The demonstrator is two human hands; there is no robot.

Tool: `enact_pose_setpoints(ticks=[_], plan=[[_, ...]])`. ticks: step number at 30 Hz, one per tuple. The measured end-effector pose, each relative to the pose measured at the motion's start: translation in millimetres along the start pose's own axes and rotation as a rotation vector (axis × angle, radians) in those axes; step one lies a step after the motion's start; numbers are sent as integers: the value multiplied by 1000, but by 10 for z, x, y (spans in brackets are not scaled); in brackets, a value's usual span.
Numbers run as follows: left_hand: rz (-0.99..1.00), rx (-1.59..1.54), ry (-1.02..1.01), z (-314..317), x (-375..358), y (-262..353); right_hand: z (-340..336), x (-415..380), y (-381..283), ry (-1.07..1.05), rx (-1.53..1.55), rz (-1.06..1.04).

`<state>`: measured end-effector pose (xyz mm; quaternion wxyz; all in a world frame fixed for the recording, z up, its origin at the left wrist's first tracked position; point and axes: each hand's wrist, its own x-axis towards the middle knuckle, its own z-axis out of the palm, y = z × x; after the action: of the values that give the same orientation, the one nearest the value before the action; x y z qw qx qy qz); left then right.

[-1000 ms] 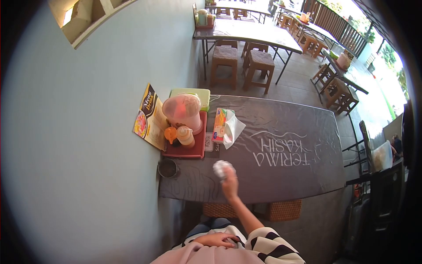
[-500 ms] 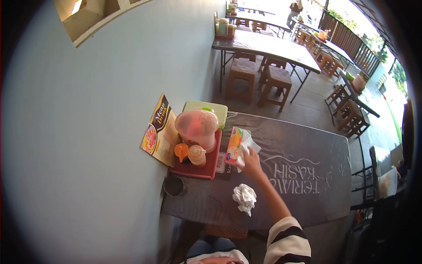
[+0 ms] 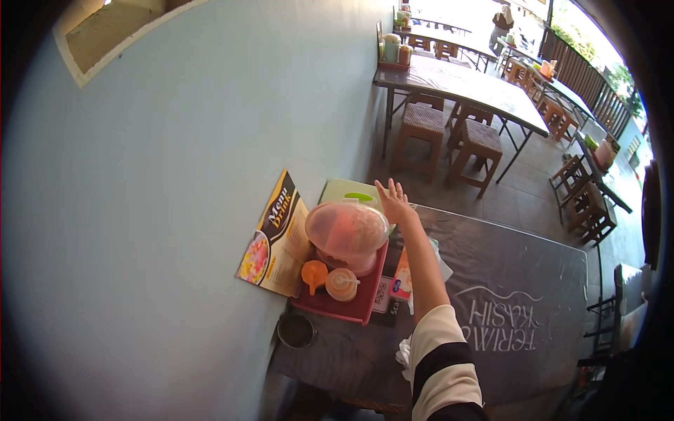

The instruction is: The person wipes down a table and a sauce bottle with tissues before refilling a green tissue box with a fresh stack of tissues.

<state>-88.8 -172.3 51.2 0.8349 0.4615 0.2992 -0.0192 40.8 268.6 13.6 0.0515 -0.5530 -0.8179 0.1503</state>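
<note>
Head view. Your right hand [image 3: 393,200], at the end of a black-and-white striped sleeve [image 3: 439,358], is stretched far across the dark, plastic-covered table [image 3: 512,266] with its fingers [image 3: 385,188] spread wide and nothing between them. It hovers at the near edge of the pale green lidded plastic box [image 3: 347,191], which stands against the light blue wall [image 3: 175,175] at the far end of the table, just behind the clear round domed container with reddish contents [image 3: 346,231]. Whether the palm touches the box cannot be told.

Your left hand is not in view.

The domed container sits on a red rectangular tray [image 3: 351,309] together with an orange-capped squeeze bottle [image 3: 312,272] and a small lidded sauce cup [image 3: 342,284]. An orange-and-white tissue packet [image 3: 402,276] lies just beside the tray, under your forearm, and a crumpled white tissue [image 3: 404,351] rests near the table's near edge, partly hidden by the sleeve.

Judged from this layout, the reach toward the green box is nearly complete, but no grasp has been made; closing on it is left to do.
</note>
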Motion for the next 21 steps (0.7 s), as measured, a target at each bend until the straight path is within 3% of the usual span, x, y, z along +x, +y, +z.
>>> enact_pose_setpoints(ticks=[1,3,8,11,14,15,18,21], plan=[[7,-1,11,-37,-9,-15,-29,25,-18,1,2,-6],[22,-5,29,-77,-17,-48,-54,67,-32,-192,7,25],[60,-13,61,-96,-8,-135,-101,-43,1,-79,20,0],[79,-11,63,-65,7,-178,-234,-253,60,111,63,44],[111,-5,49,27,62,-183,-414,-465,104,495,218,-12],[124,-2,44,67,76,-175,-471,-580,100,498,207,-6],[162,23,28,179,96,-110,-699,-1175,-20,823,123,93],[201,63,5,283,85,-8,-850,-2004,-134,825,170,216]])
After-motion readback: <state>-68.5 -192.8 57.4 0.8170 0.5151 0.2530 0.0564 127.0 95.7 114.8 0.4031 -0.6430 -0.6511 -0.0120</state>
